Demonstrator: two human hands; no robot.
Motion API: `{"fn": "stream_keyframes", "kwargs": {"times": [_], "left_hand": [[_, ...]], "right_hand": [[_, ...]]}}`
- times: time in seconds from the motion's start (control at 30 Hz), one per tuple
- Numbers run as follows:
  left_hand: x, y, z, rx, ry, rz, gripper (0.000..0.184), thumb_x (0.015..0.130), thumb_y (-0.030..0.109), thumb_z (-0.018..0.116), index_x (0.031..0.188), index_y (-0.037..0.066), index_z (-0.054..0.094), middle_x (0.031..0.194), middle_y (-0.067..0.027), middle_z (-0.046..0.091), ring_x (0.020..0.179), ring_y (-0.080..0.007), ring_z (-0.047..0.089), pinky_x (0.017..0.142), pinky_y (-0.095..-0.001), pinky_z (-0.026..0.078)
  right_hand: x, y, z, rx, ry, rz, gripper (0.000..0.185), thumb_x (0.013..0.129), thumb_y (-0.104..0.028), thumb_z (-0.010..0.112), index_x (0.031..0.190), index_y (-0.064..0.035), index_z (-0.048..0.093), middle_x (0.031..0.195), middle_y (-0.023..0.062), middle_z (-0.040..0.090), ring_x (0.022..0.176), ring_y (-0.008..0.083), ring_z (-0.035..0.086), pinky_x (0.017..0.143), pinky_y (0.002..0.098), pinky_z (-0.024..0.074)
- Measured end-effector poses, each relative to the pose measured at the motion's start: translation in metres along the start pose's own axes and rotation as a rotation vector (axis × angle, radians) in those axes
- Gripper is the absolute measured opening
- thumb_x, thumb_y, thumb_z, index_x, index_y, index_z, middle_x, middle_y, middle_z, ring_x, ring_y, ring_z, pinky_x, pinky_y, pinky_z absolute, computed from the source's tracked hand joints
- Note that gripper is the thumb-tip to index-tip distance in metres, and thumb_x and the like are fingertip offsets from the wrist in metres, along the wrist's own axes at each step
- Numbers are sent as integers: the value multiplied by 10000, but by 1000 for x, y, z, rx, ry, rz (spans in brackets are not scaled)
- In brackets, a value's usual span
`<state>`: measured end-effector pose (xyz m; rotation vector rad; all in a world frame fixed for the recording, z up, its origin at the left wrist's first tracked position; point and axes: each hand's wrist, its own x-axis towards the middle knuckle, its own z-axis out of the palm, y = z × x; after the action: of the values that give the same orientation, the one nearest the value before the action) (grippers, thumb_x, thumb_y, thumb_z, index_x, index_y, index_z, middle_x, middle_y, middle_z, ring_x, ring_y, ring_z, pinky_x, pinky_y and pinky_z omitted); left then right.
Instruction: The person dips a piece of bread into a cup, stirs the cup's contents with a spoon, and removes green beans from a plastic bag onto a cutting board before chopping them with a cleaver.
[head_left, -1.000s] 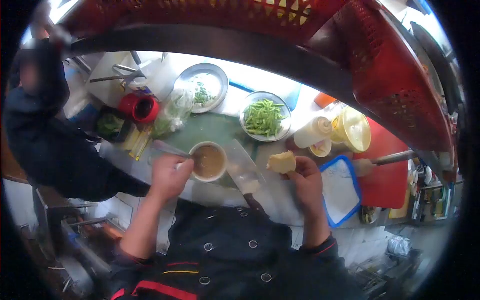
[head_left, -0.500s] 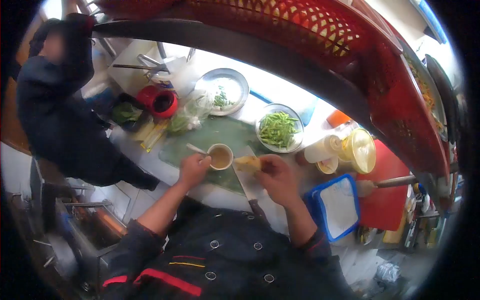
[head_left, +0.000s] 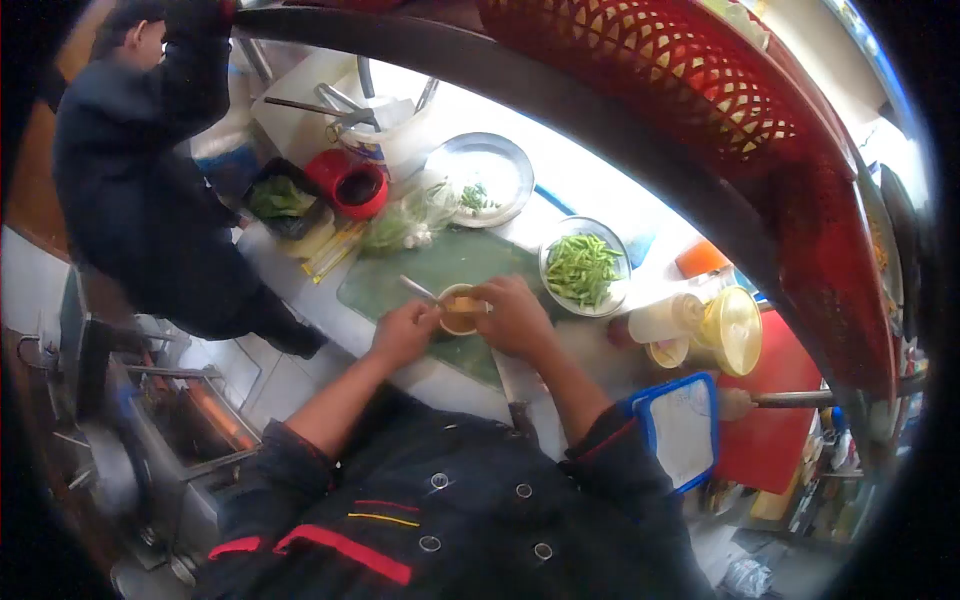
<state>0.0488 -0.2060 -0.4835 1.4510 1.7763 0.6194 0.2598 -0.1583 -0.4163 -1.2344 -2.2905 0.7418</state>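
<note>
A small white cup (head_left: 460, 325) of brownish liquid stands over the green cutting board (head_left: 395, 285), with a spoon (head_left: 418, 289) leaning out of its left side. My left hand (head_left: 402, 335) is closed at the cup's near left rim, fingers pressed against it. Over the cup's mouth, my right hand (head_left: 515, 318) pinches a tan wedge-like piece, perhaps bread, dipping at or into the liquid; the fingers partly hide it. A knife, its dark handle (head_left: 521, 418) toward me, lies just below my right hand.
A bowl of cut green vegetables (head_left: 582, 270) and a metal plate with chopped greens (head_left: 480, 180) stand behind. Bagged greens (head_left: 400, 225) lie left. Right are a yellow tub (head_left: 732, 330) and a blue-rimmed tray (head_left: 678, 430). A red shelf (head_left: 700, 120) overhangs; another person (head_left: 150, 190) stands left.
My right hand has moved left and brought the tan piece from beside the cup to over its mouth. My left hand stays at the cup. The whole view has shifted somewhat.
</note>
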Motion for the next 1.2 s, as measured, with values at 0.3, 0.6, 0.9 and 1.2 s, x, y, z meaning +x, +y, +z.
{"fn": "stream_keyframes", "kwargs": {"times": [0.3,0.6,0.9,1.2], "left_hand": [[3,-73,-29,131,363,174,288,916,322,529,849,65,639,838,-160,635,816,-372,611,725,-458,479],[3,-74,-25,272,365,265,230,853,315,587,815,93,636,803,-139,603,787,-359,595,693,-463,469],[4,-72,-27,256,338,249,240,851,332,593,809,98,625,815,-137,605,793,-363,596,691,-469,471],[5,-74,-27,261,333,235,247,850,342,589,809,100,618,828,-133,607,800,-368,596,693,-481,472]], "right_hand": [[14,-7,0,-275,-185,-50,326,728,-139,640,1024,-252,716,1072,77,602,1085,284,511,912,396,433],[26,-10,6,-422,-297,-20,324,747,-170,659,1048,-276,713,1099,75,596,1098,278,511,916,403,435],[27,-11,13,-482,-300,-22,254,737,-221,687,984,-252,733,1001,56,608,1038,265,532,853,393,458],[26,-8,19,-466,-254,-41,226,732,-213,675,948,-225,739,944,58,614,1001,263,545,831,385,470]]}}
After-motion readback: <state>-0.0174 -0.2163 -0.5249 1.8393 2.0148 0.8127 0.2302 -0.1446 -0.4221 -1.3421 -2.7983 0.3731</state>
